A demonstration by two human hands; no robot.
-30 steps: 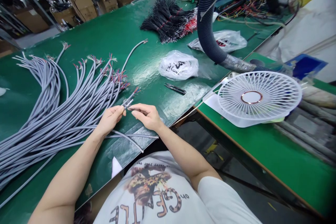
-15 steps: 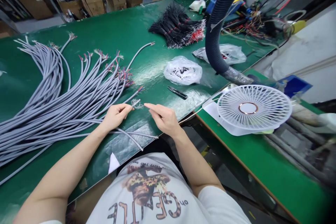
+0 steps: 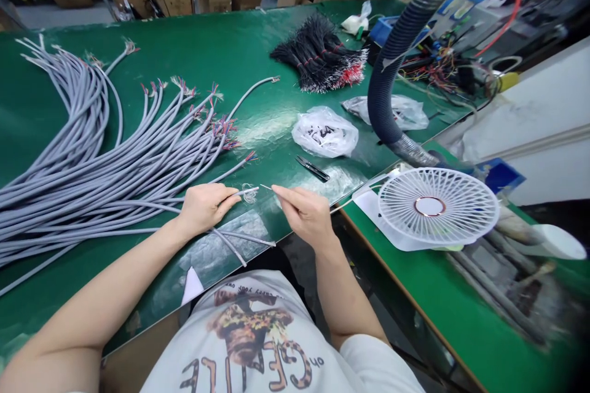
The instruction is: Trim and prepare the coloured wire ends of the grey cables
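Grey cables [image 3: 115, 181]: are lying bunched across the left of the green table [image 3: 207, 34], many coloured wire ends fanning toward the middle, apparently so that the ends are staying within reach.
Left hand [image 3: 207, 204]: is pinching one cable between thumb and fingers just behind its tip, seemingly to hold the end steady.
Cable end [image 3: 249, 191]: is projecting rightward from the left hand over the table, loose pale strands curling around it.
Thin pale piece [image 3: 266, 187]: is jutting from the right hand toward the cable end, just apart from it; cannot tell whether wire or tool.
Right hand [image 3: 305, 215]: is pressing thumb and fingertips together on that piece, a narrow grip probably suiting fine aim.
Black snips [image 3: 313, 169]: are lying beyond the right hand, seemingly for easy picking up.
Black wire bundle [image 3: 313, 43]: is resting farther back, red ties holding it together.
Clear plastic bag [image 3: 325, 133]: is containing small pieces, presumably against scattering.
White fan [image 3: 429, 206]: is standing at right, grille facing upward.
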